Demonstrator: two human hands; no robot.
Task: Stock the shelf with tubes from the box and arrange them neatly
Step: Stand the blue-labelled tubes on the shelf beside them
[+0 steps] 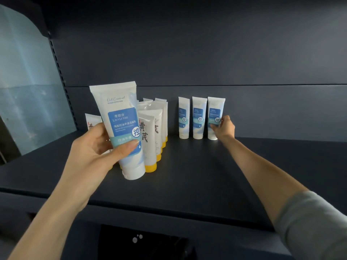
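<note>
While wrapped round the lower half of the held tube, sits at eight o'clock of centre: left hand, thumb laid across the front of the blue label, other fingers curled behind and mostly hidden. Held cap-down, crimped end tipped toward eleven o'clock; cap's contact with the dark shelf: cannot tell. Just behind, at three o'clock of it, packed rows of yellow-capped tubes, upright on their caps, running toward the back. Farther off at two o'clock, close to the back panel, a row of three blue-label tubes, upright, caps down, narrow gaps between: left tube, middle tube, right tube. Reaching at full stretch, right hand, thumb and fingertips pinching the lower part of the right tube from its three o'clock side. Grey sleeve at five o'clock, pushed up the forearm.
</note>
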